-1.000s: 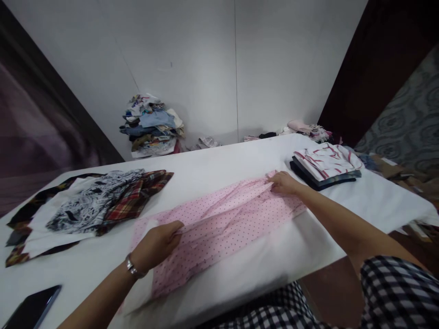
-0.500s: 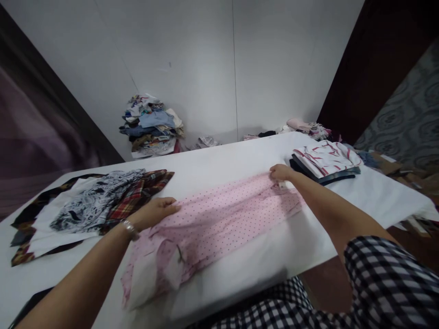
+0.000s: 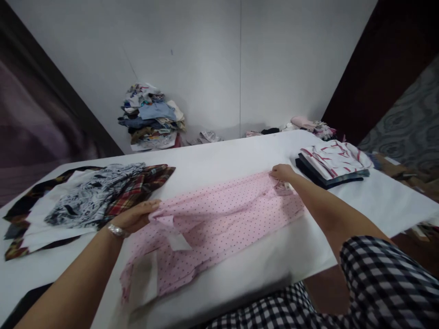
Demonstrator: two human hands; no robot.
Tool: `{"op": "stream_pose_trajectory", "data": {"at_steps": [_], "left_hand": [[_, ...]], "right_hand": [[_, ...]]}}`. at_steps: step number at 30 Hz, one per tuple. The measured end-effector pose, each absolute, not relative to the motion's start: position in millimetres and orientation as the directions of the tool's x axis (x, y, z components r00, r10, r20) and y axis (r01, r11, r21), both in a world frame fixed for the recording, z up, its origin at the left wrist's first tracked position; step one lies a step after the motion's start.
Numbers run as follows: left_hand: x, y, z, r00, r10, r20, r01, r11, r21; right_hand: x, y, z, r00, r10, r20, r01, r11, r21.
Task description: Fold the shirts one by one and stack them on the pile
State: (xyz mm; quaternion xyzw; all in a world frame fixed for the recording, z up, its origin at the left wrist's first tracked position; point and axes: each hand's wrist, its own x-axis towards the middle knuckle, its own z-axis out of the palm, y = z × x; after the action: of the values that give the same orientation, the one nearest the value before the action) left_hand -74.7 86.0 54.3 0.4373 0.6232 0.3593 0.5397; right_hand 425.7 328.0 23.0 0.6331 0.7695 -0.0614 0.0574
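A pink shirt with dark dots [image 3: 219, 214] lies lengthwise across the white-covered table [image 3: 219, 164], folded into a long strip. My left hand [image 3: 139, 214], with a silvery bracelet at the wrist, pinches its far edge near the left end, where the cloth is lifted a little. My right hand [image 3: 283, 173] grips the far corner at the right end, beside the collar. At the near left, the shirt's end lies loose and uneven, with pale patches showing.
Left of the shirt lie spread garments, among them a red plaid piece [image 3: 128, 194] and a black-and-white printed one [image 3: 92, 196]. A folded stack [image 3: 334, 162] sits at the right. Behind the table rises a tall clothes pile [image 3: 151, 116] against the wall.
My left hand has slid left along the shirt's far edge, and the bunched cloth at that end has opened out flatter. My right hand keeps its hold on the right corner.
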Motion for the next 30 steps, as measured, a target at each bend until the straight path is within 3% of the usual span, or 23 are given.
{"op": "stream_pose_trajectory", "data": {"at_steps": [2, 4, 6, 9, 12, 16, 19, 21, 26, 30], "left_hand": [[-84, 75, 55, -0.051, 0.93, -0.365, 0.044, 0.367, 0.929], [-90, 68, 53, -0.094, 0.917, -0.388, 0.08, 0.395, 0.915], [-93, 65, 49, -0.164, 0.893, -0.419, 0.308, 0.45, 0.838], [-97, 68, 40, -0.28, 0.863, -0.42, 0.7, 0.483, 0.527], [-98, 72, 33, -0.331, 0.864, -0.38, 0.796, 0.472, 0.379], [-88, 79, 25, -0.35, 0.91, -0.223, 0.779, 0.414, 0.471], [-79, 86, 17, -0.398, 0.905, -0.154, 0.788, 0.422, 0.448], [-76, 87, 10, -0.425, 0.896, -0.131, 0.796, 0.439, 0.416], [-86, 75, 8, -0.426, 0.892, -0.149, 0.76, 0.443, 0.476], [-93, 59, 23, -0.539, 0.834, -0.117, 0.746, 0.537, 0.395]], "right_hand": [[425, 326, 22, -0.204, 0.964, -0.173, 0.979, 0.203, -0.021], [426, 326, 20, -0.223, 0.957, -0.184, 0.975, 0.223, -0.023], [427, 329, 17, -0.228, 0.952, -0.203, 0.973, 0.229, -0.018], [429, 339, 11, -0.189, 0.952, -0.241, 0.979, 0.201, 0.028], [427, 350, 7, -0.145, 0.949, -0.281, 0.985, 0.165, 0.048], [425, 353, 3, -0.117, 0.96, -0.255, 0.989, 0.135, 0.055], [426, 350, 2, -0.126, 0.971, -0.205, 0.989, 0.138, 0.048], [427, 349, 2, -0.111, 0.976, -0.187, 0.991, 0.122, 0.05], [433, 345, 4, -0.041, 0.981, -0.188, 0.996, 0.054, 0.064], [440, 347, -2, -0.083, 0.987, -0.14, 0.996, 0.085, 0.011]]}}
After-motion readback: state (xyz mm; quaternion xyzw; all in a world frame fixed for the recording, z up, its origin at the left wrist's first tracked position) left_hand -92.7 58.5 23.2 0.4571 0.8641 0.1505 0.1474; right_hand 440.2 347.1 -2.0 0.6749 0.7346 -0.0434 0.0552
